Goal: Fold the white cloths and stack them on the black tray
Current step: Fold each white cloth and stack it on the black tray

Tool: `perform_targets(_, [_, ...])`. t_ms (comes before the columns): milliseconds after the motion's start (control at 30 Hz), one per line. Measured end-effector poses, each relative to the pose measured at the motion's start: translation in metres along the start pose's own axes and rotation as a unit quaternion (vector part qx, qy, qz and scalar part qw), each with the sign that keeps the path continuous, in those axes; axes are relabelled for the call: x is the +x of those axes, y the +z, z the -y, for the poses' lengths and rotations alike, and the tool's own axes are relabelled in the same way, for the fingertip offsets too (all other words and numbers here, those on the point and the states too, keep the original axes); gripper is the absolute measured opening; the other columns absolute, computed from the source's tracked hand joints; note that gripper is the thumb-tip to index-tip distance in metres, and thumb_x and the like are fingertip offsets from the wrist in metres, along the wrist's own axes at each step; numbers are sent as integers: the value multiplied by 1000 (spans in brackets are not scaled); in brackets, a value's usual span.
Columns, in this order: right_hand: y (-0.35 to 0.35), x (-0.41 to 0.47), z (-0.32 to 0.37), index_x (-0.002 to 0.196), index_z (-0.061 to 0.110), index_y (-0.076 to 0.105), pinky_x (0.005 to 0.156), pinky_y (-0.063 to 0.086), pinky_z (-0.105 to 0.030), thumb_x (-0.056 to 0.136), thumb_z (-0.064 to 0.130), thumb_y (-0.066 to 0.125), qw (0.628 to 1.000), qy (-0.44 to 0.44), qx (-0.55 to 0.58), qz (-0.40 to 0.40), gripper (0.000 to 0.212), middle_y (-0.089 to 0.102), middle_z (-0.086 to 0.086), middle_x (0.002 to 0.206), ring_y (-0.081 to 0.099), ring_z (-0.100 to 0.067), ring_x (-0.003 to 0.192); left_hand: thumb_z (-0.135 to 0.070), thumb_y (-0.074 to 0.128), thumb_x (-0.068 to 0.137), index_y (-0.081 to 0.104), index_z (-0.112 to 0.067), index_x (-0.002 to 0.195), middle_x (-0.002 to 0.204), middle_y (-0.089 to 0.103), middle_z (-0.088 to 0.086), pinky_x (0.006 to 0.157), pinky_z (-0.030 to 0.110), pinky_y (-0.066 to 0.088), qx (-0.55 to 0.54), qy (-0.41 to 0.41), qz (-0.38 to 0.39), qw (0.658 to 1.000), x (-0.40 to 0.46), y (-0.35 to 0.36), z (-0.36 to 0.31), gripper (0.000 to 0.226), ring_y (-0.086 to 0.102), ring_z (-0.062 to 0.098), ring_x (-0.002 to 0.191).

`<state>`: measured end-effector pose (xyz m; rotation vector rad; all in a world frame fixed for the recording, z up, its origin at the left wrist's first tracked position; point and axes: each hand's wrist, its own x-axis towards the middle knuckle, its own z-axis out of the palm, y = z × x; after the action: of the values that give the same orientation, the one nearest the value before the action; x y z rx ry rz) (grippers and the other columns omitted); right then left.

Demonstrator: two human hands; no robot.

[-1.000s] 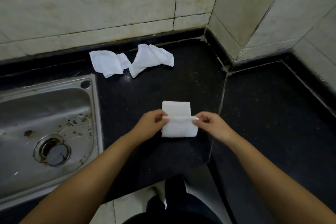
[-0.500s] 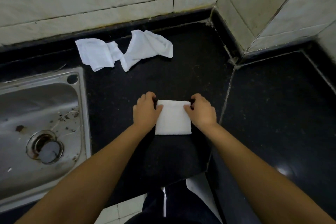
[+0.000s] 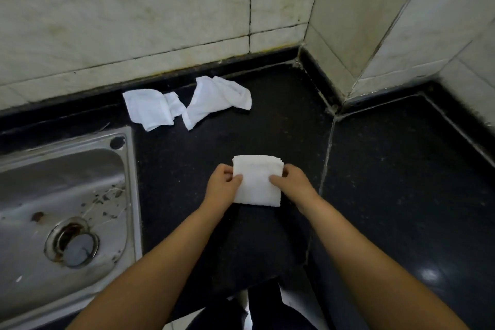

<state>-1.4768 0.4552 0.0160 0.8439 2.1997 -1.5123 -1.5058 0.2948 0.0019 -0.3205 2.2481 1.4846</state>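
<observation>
Folded cloth [image 3: 256, 182]: a small white square with several layers showing along its far edge, held over the near middle of the black worktop [image 3: 401, 182].
Left hand [image 3: 223, 185]: grip closed on the cloth's left edge, thumb on top and the other fingers curled underneath.
Right hand [image 3: 290, 185]: grip closed on the right edge in the same way, thumb lying across the top face.
Black tray [image 3: 257, 246]: I can just make out a dark matte sheet under the forearms, hard to separate from the worktop; the cloth's near edge sits over its far end.
Loose cloths: two crumpled white ones lie near the back wall, well apart from the hands, the left one [image 3: 150, 110] touching the right one [image 3: 217, 100].
Sink [image 3: 61, 211]: a stained steel basin sunk into the worktop on the left, with a round drain.
Walls: pale tiles [image 3: 160, 8] meeting in a corner at the right.
</observation>
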Motion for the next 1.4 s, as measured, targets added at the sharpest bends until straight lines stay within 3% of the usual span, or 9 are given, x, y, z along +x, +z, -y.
perform_targets(100, [-21, -24, 1, 118, 3, 58, 83, 53, -34, 90, 4, 57, 975, 34, 218, 38, 28, 64, -11, 112, 62, -22, 97, -10, 57, 90, 50, -10, 123, 120, 60, 11, 80, 36, 53, -137, -60, 65, 987, -5, -4, -12, 34, 60, 23, 103])
perform_targets(233, [-43, -73, -20, 105, 8, 63, 86, 53, -41, 90, 4, 56, 951, 5, 308, 2, 17, 68, -12, 106, 65, -24, 97, -5, 51, 93, 52, -1, 125, 119, 61, 13, 68, 31, 51, -192, -100, 206, 954, -30, 7, -29, 32, 62, 21, 92])
perform_targets(367, [-53, -142, -69, 113, 6, 62, 93, 49, -48, 89, 6, 57, 935, -20, 347, -66, 25, 67, -13, 109, 64, -28, 100, -21, 57, 92, 58, -7, 116, 107, 65, 7, 74, 35, 50, -146, -165, 344, 913, -74, 30, -31, 27, 62, 21, 94])
perform_targets(500, [-53, -225, -131, 115, 4, 62, 86, 51, -45, 90, 7, 56, 900, -11, 407, -154, 26, 68, -14, 109, 64, -28, 98, -18, 56, 92, 57, -11, 115, 110, 65, 5, 86, 36, 48, -41, -170, 425, 888, -130, 67, -14, 24, 61, 19, 97])
perform_targets(667, [-47, -342, -218, 109, 9, 65, 70, 56, -35, 93, 11, 54, 821, 11, 489, -296, 19, 69, -9, 99, 65, -22, 88, -10, 59, 89, 61, -17, 96, 98, 67, 4, 74, 34, 51, 60, -131, 515, 845, -227, 125, 5, 10, 64, 19, 86])
perform_targets(967, [8, -587, -382, 95, 14, 67, 59, 51, -27, 91, 9, 56, 635, 69, 569, -518, 13, 68, -3, 83, 62, -16, 73, -8, 58, 89, 62, -17, 96, 94, 67, 3, 71, 31, 52, 223, -64, 669, 706, -486, 221, 97, 12, 64, 17, 83])
perform_targets(1067, [31, -677, -440, 93, 16, 67, 69, 45, -30, 91, 9, 56, 579, 77, 584, -563, 13, 68, -3, 84, 60, -18, 77, -9, 59, 88, 64, -18, 93, 96, 68, 2, 69, 31, 52, 263, -53, 701, 661, -588, 242, 147, 11, 65, 17, 84])
perform_targets(1233, [64, -816, -515, 84, 16, 65, 61, 46, -23, 92, 7, 55, 480, 77, 602, -634, 16, 67, -2, 74, 60, -14, 65, -9, 60, 87, 62, -19, 89, 85, 65, -1, 63, 30, 50, 311, -40, 741, 594, -748, 261, 218, 11, 61, 13, 76])
perform_targets(1400, [65, -912, -567, 85, 16, 65, 56, 52, -21, 91, 6, 56, 429, 81, 590, -679, 15, 68, 1, 72, 62, -11, 64, -7, 58, 88, 63, -18, 85, 87, 63, 2, 74, 31, 52, 323, -29, 775, 542, -866, 287, 251, 12, 59, 15, 79])
